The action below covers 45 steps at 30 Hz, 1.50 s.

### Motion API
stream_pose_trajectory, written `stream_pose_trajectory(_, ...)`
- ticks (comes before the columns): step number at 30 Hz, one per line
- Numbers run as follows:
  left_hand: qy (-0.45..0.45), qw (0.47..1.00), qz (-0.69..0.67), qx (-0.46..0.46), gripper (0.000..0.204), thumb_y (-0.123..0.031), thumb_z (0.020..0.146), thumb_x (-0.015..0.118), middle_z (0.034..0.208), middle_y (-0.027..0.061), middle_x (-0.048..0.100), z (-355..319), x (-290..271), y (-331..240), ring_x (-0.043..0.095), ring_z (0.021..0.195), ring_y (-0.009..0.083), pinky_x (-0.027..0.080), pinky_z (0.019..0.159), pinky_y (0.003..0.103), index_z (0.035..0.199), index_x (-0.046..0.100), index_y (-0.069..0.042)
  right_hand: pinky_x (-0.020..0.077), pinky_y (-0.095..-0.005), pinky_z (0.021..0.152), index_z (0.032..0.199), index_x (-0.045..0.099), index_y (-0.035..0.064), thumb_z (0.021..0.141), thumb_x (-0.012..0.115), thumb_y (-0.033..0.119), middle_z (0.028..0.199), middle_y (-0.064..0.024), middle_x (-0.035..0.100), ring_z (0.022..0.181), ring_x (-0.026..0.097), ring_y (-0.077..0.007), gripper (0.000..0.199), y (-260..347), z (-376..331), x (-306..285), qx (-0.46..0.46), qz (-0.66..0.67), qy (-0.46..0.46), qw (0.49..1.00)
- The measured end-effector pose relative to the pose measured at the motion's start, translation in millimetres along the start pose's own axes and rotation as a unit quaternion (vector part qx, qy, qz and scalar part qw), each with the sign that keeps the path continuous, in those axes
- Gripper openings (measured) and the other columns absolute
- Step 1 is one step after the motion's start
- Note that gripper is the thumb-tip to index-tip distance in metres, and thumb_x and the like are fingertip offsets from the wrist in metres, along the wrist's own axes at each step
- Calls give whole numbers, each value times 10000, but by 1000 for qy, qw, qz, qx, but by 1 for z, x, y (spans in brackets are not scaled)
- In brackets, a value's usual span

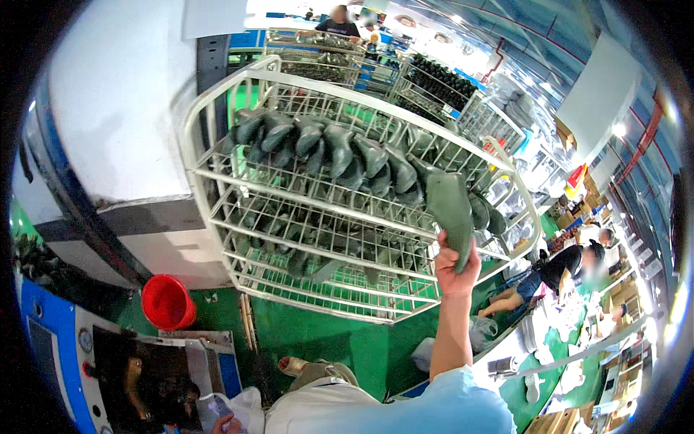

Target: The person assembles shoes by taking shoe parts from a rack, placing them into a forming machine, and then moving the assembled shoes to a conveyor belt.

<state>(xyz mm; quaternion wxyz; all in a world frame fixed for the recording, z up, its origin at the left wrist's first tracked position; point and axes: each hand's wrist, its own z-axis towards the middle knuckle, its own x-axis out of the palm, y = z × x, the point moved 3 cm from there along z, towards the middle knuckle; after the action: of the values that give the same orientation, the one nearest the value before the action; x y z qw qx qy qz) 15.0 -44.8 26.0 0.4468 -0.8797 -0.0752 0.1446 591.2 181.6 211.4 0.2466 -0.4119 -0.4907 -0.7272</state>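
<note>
My right hand point(457, 267) reaches up and forward, its fingers closed round the narrow lower end of a smooth grey-green shoe last point(450, 206). The last is held upright in front of the upper tier of a cream wire rack point(361, 210). On that tier a row of similar dark shoe lasts point(343, 155) leans side by side. My left hand point(228, 424) shows only partly at the lower edge, with its fingers curled against a pale, whitish item point(246, 409). What that item is cannot be made out.
A red bucket point(168, 302) stands on the green floor at left, near a machine with a blue panel point(54, 347). Further loaded racks point(430, 87) stand behind. A co-worker point(560, 271) bends over at right; another person point(338, 25) is at the back.
</note>
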Motion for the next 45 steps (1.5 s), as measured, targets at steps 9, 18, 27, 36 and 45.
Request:
stream_pose_trajectory(9,-48,892,406,192,288,-258,891,575,950,74,670,-22,-35,51,568,832,229,462,742,357,1045,672,-35,306,-195,357,1029,556,-57,982,465,414,678,-60,570,417,412,-71,482,56,170,-100,186,-34,-112,975)
stream_pose_trajectory(18,-355,873,208,-263,597,-272,719,784,1104,203,672,-213,-71,143,641,1027,362,496,903,446,1263,601,-110,456,-330,568,1041,598,28,989,512,246,796,-88,597,634,543,-193,240,-24,143,-103,267,-247,115,925)
stream_pose_trajectory(27,-385,835,104,-380,494,-254,809,676,998,220,685,-164,-69,236,663,954,396,519,807,499,1264,528,-130,432,-287,515,1017,601,38,1002,502,221,796,-39,603,584,505,-147,208,-362,-83,128,519,-395,198,732)
stream_pose_trajectory(36,-434,808,21,-399,342,-271,846,564,956,215,694,-183,-65,278,677,910,387,536,786,480,1150,641,-135,446,-296,541,1029,657,52,907,632,186,758,-47,639,635,570,-161,182,-446,-239,159,602,-453,341,562)
stream_pose_trajectory(45,-421,811,-355,-196,403,-407,916,620,1008,55,701,-272,32,225,629,942,210,504,806,377,1114,680,-62,410,-324,567,1100,585,24,940,586,172,799,-81,582,647,519,-185,218,-482,-307,178,611,-462,438,471)
